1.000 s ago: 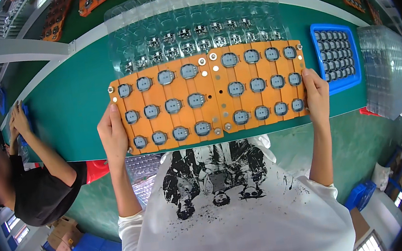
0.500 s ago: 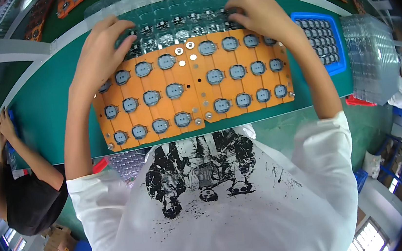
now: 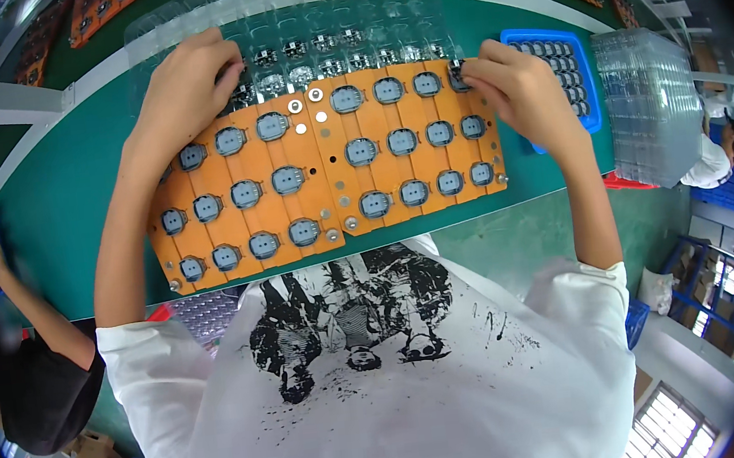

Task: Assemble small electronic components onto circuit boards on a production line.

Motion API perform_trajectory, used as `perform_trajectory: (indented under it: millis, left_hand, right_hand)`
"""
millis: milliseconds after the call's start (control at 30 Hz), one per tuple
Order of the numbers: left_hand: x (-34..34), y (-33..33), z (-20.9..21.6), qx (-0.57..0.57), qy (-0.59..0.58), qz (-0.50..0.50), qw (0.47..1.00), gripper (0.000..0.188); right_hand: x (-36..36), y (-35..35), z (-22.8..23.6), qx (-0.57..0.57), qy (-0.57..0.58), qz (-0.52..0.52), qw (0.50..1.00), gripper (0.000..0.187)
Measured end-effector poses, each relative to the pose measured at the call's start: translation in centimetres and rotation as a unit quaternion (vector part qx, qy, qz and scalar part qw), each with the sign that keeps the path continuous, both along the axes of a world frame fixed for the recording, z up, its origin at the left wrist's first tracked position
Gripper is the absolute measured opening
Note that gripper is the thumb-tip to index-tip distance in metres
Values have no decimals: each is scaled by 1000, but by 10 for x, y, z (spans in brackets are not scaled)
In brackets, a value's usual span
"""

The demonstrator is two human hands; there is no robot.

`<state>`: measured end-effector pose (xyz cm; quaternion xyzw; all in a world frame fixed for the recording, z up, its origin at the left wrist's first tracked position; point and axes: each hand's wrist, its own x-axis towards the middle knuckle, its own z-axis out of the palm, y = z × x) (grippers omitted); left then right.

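Observation:
Two orange fixture boards (image 3: 311, 211) lie side by side before me, with rows of grey watch-shaped pieces (image 3: 288, 180) in their recesses. Beyond them a clear plastic tray (image 3: 318, 15) holds small shiny metal parts (image 3: 325, 43) in its nearer pockets. My left hand (image 3: 188, 82) is over the tray's left side, thumb and forefinger closed together; what they pinch, if anything, is hidden. At the right board's far right corner, the closed fingers of my right hand (image 3: 520, 86) grip a small dark metal part (image 3: 458, 69) above a grey piece.
A blue tray (image 3: 583, 72) of round grey pieces stands at the right, beside stacked clear trays (image 3: 649, 105). Past the left end of the green table (image 3: 61, 207), a person in black (image 3: 48, 388) works. More orange boards (image 3: 107, 10) lie beyond the white rail.
My right hand has drawn back from the clear tray to the right board's far corner with a small dark part. My left hand stays by the tray, its fingers now closer together. The view has shifted.

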<state>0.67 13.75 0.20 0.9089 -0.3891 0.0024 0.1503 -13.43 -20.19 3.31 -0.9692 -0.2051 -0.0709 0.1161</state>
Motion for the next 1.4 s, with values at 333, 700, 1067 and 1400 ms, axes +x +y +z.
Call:
perform_trajectory:
  millis: [333, 700, 1067, 1400]
  left_hand:
    - [-38, 59, 47, -126, 30, 36, 991, 5]
    - [-79, 92, 31, -53, -26, 39, 997, 10]
    - [-72, 82, 40, 63, -55, 15, 996, 16]
    - [-31, 50, 53, -49, 82, 47, 994, 17]
  right_hand:
    - [-10, 7, 0, -20, -15, -26, 999, 16]
    - [-10, 5, -4, 4, 23, -26, 999, 22]
    - [-5, 4, -13, -10, 11, -19, 1000, 17]
    - [55, 7, -7, 148, 92, -4, 985, 14]
